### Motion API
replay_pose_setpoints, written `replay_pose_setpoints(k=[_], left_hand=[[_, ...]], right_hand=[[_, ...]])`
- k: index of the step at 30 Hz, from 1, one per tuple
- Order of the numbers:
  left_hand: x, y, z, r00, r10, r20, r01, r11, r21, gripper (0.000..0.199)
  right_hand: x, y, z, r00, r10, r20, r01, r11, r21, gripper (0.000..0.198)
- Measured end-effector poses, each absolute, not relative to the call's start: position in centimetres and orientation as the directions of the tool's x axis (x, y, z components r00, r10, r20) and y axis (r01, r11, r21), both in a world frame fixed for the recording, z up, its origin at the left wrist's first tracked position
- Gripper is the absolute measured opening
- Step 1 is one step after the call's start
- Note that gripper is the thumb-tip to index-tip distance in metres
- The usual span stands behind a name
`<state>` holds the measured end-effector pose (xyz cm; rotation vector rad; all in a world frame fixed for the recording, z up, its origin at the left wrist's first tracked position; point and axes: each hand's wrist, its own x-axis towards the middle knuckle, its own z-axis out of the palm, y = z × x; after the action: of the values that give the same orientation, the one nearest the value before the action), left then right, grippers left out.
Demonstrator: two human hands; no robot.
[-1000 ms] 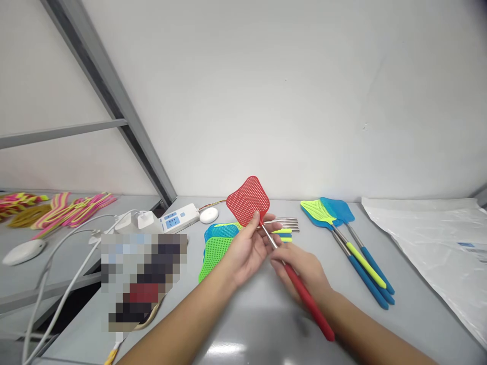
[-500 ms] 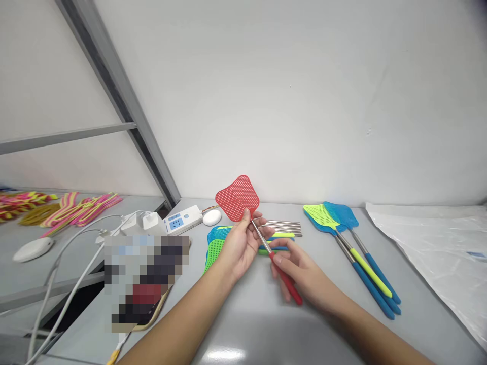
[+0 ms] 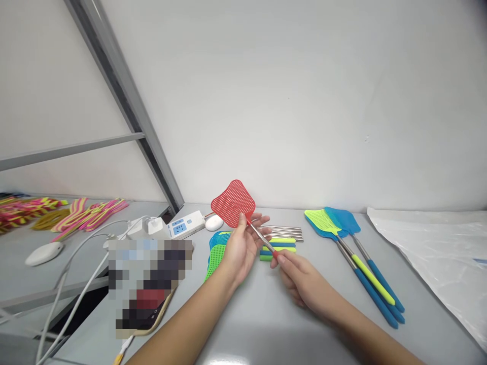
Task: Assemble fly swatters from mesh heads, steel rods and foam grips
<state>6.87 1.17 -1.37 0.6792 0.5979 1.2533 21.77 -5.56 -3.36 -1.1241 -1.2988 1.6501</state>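
A red fly swatter (image 3: 234, 204) with a perforated head and a metal shaft slants across in front of me, head up and to the left. My left hand (image 3: 241, 253) pinches it at the neck, thumb on top, the other fingers loosely spread behind. Wrapped round the red grip at its lower end is my right hand (image 3: 302, 276), which hides most of that grip. Beneath and behind the hands lie loose swatter heads (image 3: 216, 261) in green and blue, several metal rods (image 3: 287, 233), and green, yellow and blue grips (image 3: 283, 249).
Several blue and yellow-green fly swatters (image 3: 323, 221) lie together on the right, beside a plastic sheet (image 3: 429, 253). To the left are a power strip (image 3: 186, 225), a white round object (image 3: 214, 222), a partly blurred phone (image 3: 163, 309), white cables and striped cords (image 3: 91, 218).
My right hand has closed more fully round the red grip, covering its end. The swatter has shifted slightly left and down in view, and the loose grips show more.
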Motion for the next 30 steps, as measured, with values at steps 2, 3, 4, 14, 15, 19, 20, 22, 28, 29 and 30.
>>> replay_pose_setpoints(k=[2, 3, 4, 14, 15, 19, 20, 22, 28, 29, 30], left_hand=[[7.0, 1.0, -1.2, 0.23, 0.973, -0.012, -0.631, 0.158, 0.76, 0.035], [7.0, 0.9, -1.1, 0.234, 0.972, 0.0, -0.625, 0.151, 0.766, 0.035], [7.0, 0.8, -1.1, 0.232, 0.973, 0.011, -0.623, 0.14, 0.77, 0.035], [8.1, -0.1, -1.1, 0.169, 0.985, 0.023, -0.562, 0.077, 0.824, 0.037], [8.2, -0.2, -1.1, 0.173, 0.985, 0.019, -0.558, 0.083, 0.826, 0.037], [8.3, -0.5, -1.0, 0.202, 0.979, 0.013, -0.547, 0.102, 0.831, 0.037], [8.3, -0.6, -1.0, 0.208, 0.978, 0.015, -0.546, 0.103, 0.831, 0.036], [8.3, -0.5, -1.0, 0.221, 0.975, 0.016, -0.549, 0.111, 0.829, 0.036], [8.1, -0.6, -0.8, 0.259, 0.966, 0.005, -0.562, 0.147, 0.814, 0.036], [8.0, -0.6, -0.8, 0.265, 0.964, 0.007, -0.563, 0.149, 0.813, 0.036], [8.0, -0.6, -0.7, 0.271, 0.962, 0.011, -0.565, 0.15, 0.812, 0.037]], right_hand=[[22.0, -5.7, -3.0, -0.411, 0.882, -0.23, -0.135, -0.309, -0.942, 0.034], [22.2, -5.8, -2.8, -0.437, 0.867, -0.239, -0.168, -0.34, -0.925, 0.034], [22.3, -5.8, -2.7, -0.455, 0.857, -0.242, -0.186, -0.356, -0.916, 0.033], [21.0, -6.3, -3.6, -0.14, 0.985, 0.103, 0.51, 0.161, -0.845, 0.029], [21.0, -6.4, -3.7, -0.128, 0.987, 0.099, 0.567, 0.154, -0.809, 0.028], [21.0, -6.3, -3.8, -0.135, 0.985, 0.107, 0.576, 0.166, -0.8, 0.027], [21.0, -6.2, -3.7, -0.146, 0.983, 0.114, 0.523, 0.174, -0.835, 0.028], [20.9, -6.2, -3.4, -0.17, 0.982, 0.084, 0.359, 0.141, -0.922, 0.031], [21.0, -6.6, -2.8, -0.403, 0.887, -0.226, -0.247, -0.343, -0.906, 0.034], [21.2, -6.6, -2.7, -0.437, 0.866, -0.242, -0.3, -0.394, -0.869, 0.033], [21.4, -6.6, -2.6, -0.471, 0.846, -0.251, -0.335, -0.435, -0.835, 0.033]])
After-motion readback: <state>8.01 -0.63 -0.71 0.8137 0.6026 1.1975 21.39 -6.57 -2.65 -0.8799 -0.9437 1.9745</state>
